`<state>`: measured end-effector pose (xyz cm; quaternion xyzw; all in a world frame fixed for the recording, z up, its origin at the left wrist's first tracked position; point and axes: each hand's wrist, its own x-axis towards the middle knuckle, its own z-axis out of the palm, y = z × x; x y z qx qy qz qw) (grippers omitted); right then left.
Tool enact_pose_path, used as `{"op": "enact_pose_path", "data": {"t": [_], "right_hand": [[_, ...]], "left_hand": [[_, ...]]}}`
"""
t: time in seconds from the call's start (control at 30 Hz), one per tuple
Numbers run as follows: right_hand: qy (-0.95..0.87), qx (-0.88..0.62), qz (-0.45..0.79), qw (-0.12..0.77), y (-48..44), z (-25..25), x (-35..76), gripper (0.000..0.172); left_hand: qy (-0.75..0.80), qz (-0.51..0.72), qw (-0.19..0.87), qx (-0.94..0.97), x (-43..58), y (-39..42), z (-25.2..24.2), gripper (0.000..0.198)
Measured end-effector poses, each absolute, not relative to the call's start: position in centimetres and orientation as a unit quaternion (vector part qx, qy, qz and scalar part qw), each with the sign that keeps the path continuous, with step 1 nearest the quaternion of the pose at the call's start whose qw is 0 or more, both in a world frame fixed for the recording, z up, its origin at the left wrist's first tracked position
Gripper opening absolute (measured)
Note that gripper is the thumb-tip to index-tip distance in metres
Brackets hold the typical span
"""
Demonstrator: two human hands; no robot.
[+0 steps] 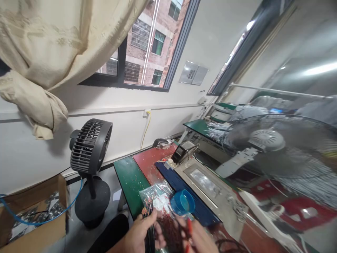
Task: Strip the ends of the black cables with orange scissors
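My left hand (144,228), at the bottom centre, is closed around a bundle of black wires (150,237). Their upper ends stand up past the thumb and show orange, copper-like tips. Blurred by motion, my right hand (200,237) is beside it with its fingers curled. Red parts (189,226) show at those fingers, but what they belong to is unclear. Between the hands is a smeared dark reddish-brown mass (171,228). Just beyond the hands are a clear plastic bag (158,193) and a round blue translucent container (183,202).
A green table (129,179) carries a red mat (147,161), a dark blue ridged strip (181,186), a beige panel (205,179) and a black tape dispenser (181,151). A black fan (92,147) and cardboard box (61,211) stand left. A large fan (268,138) is right.
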<state>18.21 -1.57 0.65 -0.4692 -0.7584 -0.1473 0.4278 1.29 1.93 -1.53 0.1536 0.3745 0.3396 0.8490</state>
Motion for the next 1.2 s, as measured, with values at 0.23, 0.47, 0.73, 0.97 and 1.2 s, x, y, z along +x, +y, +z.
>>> {"op": "enact_pose_path", "data": {"t": [0.23, 0.47, 0.73, 0.97, 1.2], "right_hand": [[-0.434, -0.793, 0.016, 0.427, -0.3, 4.6, 21.5, 0.045], [-0.464, -0.796, 0.049, 0.386, 1.2, 3.7, 21.6, 0.046], [-0.495, -0.781, 0.080, 0.373, 1.6, 1.6, 22.3, 0.040], [-0.500, -0.781, 0.061, 0.369, 1.8, 1.8, 22.2, 0.038], [-0.519, -0.801, 0.021, 0.299, 1.6, 1.8, 22.3, 0.036]], "left_hand": [[0.236, 0.304, 0.898, 0.214, 1.8, 1.3, -4.1, 0.039], [0.163, 0.319, 0.912, 0.202, 1.2, 1.9, -4.3, 0.019], [0.207, 0.336, 0.902, 0.172, 1.4, 2.0, -5.1, 0.023], [0.209, 0.335, 0.897, 0.197, 1.7, 2.2, -5.1, 0.033], [0.184, 0.293, 0.919, 0.192, 1.8, 2.3, -7.5, 0.033]]}}
